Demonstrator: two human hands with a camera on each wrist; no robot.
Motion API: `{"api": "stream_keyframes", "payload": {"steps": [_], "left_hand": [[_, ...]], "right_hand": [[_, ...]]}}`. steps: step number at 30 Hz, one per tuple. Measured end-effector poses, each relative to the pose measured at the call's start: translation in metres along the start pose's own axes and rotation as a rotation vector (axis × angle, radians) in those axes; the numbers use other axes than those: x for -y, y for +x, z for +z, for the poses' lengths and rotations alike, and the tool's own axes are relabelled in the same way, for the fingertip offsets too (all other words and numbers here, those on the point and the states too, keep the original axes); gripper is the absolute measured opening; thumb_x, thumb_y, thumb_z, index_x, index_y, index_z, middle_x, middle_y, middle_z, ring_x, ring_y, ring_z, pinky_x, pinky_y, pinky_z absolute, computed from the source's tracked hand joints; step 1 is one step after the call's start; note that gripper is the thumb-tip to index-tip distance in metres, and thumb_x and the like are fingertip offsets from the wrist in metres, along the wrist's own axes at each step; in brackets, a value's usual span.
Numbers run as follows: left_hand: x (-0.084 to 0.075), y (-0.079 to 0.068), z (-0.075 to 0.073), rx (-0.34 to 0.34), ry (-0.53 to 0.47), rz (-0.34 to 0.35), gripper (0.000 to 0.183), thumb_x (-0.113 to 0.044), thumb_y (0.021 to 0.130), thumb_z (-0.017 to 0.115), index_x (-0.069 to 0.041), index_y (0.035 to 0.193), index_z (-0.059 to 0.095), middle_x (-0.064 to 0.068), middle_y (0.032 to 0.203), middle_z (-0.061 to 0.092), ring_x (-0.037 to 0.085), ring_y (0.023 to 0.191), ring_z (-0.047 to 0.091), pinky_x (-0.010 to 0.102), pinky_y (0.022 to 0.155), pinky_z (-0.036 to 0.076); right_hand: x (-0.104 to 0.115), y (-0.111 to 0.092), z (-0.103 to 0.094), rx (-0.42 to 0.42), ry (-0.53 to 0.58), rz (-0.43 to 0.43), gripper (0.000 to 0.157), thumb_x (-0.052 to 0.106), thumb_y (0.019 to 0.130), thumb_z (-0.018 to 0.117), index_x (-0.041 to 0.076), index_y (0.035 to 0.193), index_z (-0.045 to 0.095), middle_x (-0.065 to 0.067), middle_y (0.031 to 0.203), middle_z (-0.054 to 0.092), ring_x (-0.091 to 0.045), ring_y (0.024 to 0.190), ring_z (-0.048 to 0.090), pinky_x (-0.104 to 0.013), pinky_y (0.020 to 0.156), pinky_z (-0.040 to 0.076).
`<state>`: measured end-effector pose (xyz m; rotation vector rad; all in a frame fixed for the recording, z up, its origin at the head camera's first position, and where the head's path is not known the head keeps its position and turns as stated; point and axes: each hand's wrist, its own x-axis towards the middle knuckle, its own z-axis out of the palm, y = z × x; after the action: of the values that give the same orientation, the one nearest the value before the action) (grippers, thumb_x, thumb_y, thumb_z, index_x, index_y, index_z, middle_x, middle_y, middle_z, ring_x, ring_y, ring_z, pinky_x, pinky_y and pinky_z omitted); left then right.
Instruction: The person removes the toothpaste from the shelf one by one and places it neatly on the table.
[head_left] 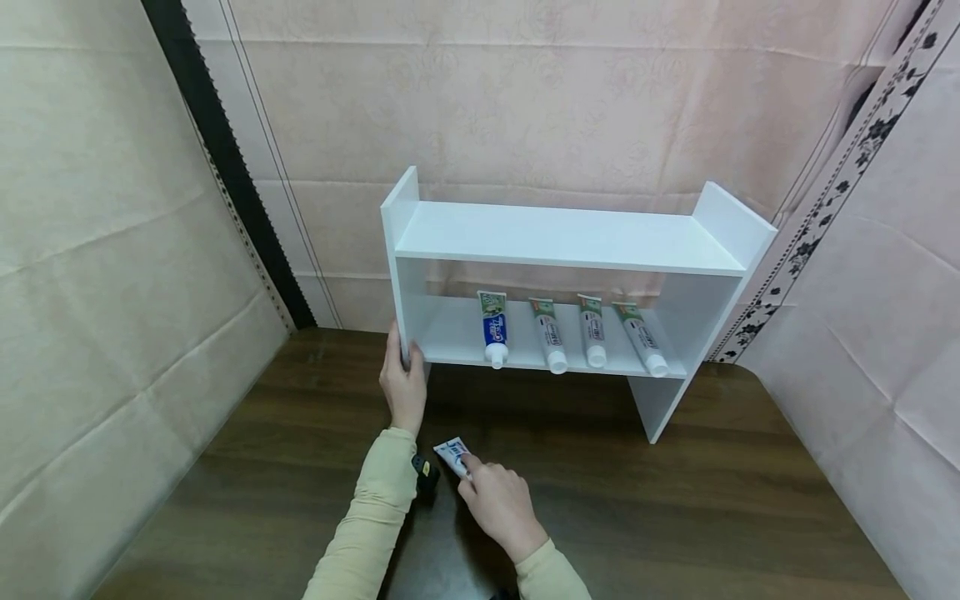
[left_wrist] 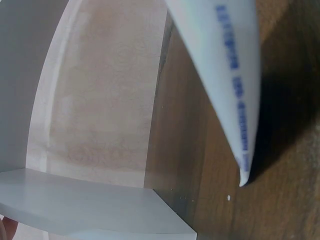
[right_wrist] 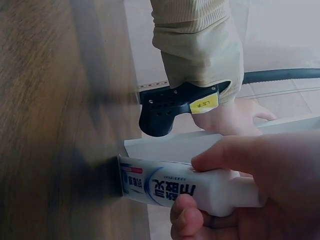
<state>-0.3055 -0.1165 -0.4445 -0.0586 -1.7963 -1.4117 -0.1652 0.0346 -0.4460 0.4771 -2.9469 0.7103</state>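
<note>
My left hand [head_left: 405, 385] grips the lower left side panel of a white two-tier shelf [head_left: 566, 237], thumb on one face and fingers on the other. Below it, my right hand [head_left: 501, 503] holds a white toothpaste tube [head_left: 452, 454] with blue lettering. In the right wrist view the thumb and fingers pinch the tube [right_wrist: 160, 182] near its capped end, its flat end pointing away. The left wrist view catches the tube's tapering flat end [left_wrist: 235, 100] above the wooden table, with the shelf panel [left_wrist: 95, 207] at lower left.
On the lower tier a blue-and-green toothpaste tube [head_left: 494, 327] lies left of several white-and-green tubes [head_left: 550, 333], caps toward the front edge. The shelf stands at the back of the wooden table [head_left: 750, 500]. Pale cloth [head_left: 525, 108] hangs behind and at both sides.
</note>
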Motion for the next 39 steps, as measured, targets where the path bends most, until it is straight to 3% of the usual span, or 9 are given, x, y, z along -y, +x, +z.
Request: {"api": "stream_keyframes", "payload": {"steps": [4, 10, 17, 26, 39], "left_hand": [[0.001, 0.000, 0.000, -0.009, 0.013, 0.011, 0.049, -0.020, 0.101, 0.046, -0.029, 0.149, 0.038, 0.013, 0.141, 0.055, 0.033, 0.116, 0.059, 0.053, 0.085, 0.051], [0.001, 0.000, 0.001, -0.006, 0.010, 0.011, 0.049, -0.020, 0.101, 0.046, -0.029, 0.149, 0.039, 0.012, 0.140, 0.055, 0.033, 0.116, 0.059, 0.054, 0.085, 0.051], [0.001, 0.001, 0.000, 0.004, 0.000, -0.007, 0.049, -0.022, 0.101, 0.046, -0.032, 0.149, 0.038, 0.010, 0.141, 0.055, 0.031, 0.117, 0.060, 0.054, 0.086, 0.051], [0.001, 0.000, 0.000, 0.004, 0.012, 0.002, 0.049, -0.021, 0.101, 0.047, -0.032, 0.148, 0.039, 0.009, 0.142, 0.054, 0.031, 0.120, 0.058, 0.055, 0.088, 0.051], [0.001, 0.001, -0.001, 0.010, 0.001, -0.003, 0.049, -0.020, 0.101, 0.048, -0.030, 0.148, 0.040, 0.009, 0.143, 0.053, 0.030, 0.122, 0.057, 0.055, 0.091, 0.050]], "right_hand": [[0.000, -0.001, 0.000, 0.055, -0.003, 0.003, 0.039, 0.015, 0.087, 0.057, 0.007, 0.125, 0.065, -0.008, 0.073, 0.067, -0.012, 0.045, 0.031, -0.027, 0.042, 0.026], [0.001, -0.002, -0.001, 0.126, -0.032, 0.011, 0.044, 0.018, 0.086, 0.057, 0.008, 0.129, 0.062, -0.012, 0.088, 0.072, -0.013, 0.045, 0.034, -0.029, 0.041, 0.029], [0.003, -0.002, 0.000, 0.190, -0.036, 0.015, 0.046, 0.018, 0.087, 0.058, 0.006, 0.132, 0.060, -0.004, 0.068, 0.064, -0.012, 0.044, 0.029, -0.027, 0.041, 0.024], [0.006, -0.004, 0.003, 0.257, -0.034, 0.034, 0.054, 0.020, 0.083, 0.059, 0.003, 0.134, 0.057, 0.000, 0.059, 0.055, -0.012, 0.045, 0.035, -0.028, 0.042, 0.028], [0.005, -0.004, 0.012, 0.315, -0.088, -0.008, 0.065, 0.026, 0.085, 0.061, -0.003, 0.141, 0.047, 0.006, 0.043, 0.034, -0.008, 0.040, 0.025, -0.025, 0.040, 0.019]]}}
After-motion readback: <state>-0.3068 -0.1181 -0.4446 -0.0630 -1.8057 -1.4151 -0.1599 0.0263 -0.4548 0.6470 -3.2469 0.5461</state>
